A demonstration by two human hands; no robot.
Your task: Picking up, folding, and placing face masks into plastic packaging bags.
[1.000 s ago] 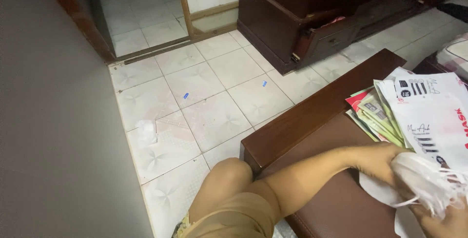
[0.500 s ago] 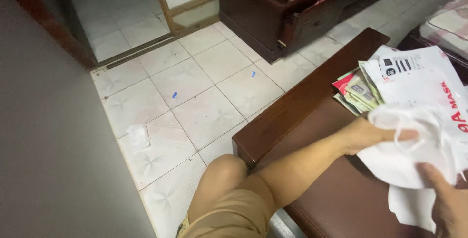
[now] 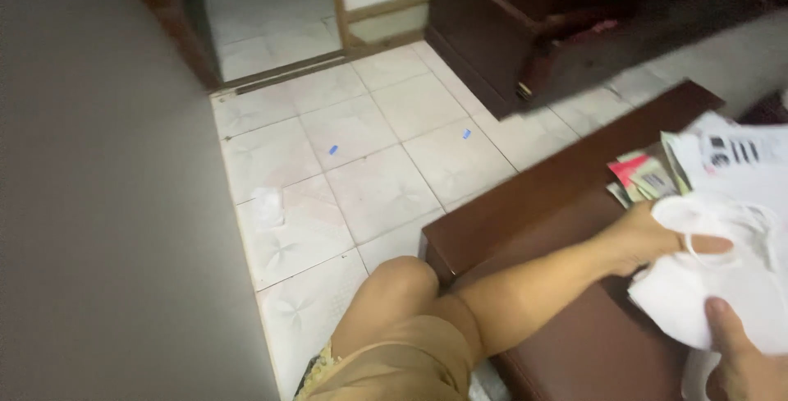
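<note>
A white face mask [image 3: 706, 282] with ear loops is held over a dark brown wooden table [image 3: 525, 204]. My left hand [image 3: 648, 237] grips the mask's upper left edge, with a finger through a loop. At the bottom right corner my right hand [image 3: 743, 360] pinches the mask's lower edge with the thumb on top. Behind the mask lie a white printed package [image 3: 739, 159] and some red and green packets [image 3: 640, 175] on the table. My bare knee [image 3: 398, 286] and tan shorts [image 3: 394, 372] show beside the table's corner.
White tiled floor [image 3: 361, 146] stretches left of the table, with a crumpled white scrap [image 3: 267, 204] and two small blue bits [image 3: 333, 150] on it. A dark wooden cabinet [image 3: 542, 23] stands at the back. A grey wall [image 3: 98, 204] fills the left side; a doorway [image 3: 263, 15] opens behind.
The view has swung right and down a little. Both hands have lifted the mask off the table and spread it between them, the left hand shifting from the crumpled mask to its upper edge.
</note>
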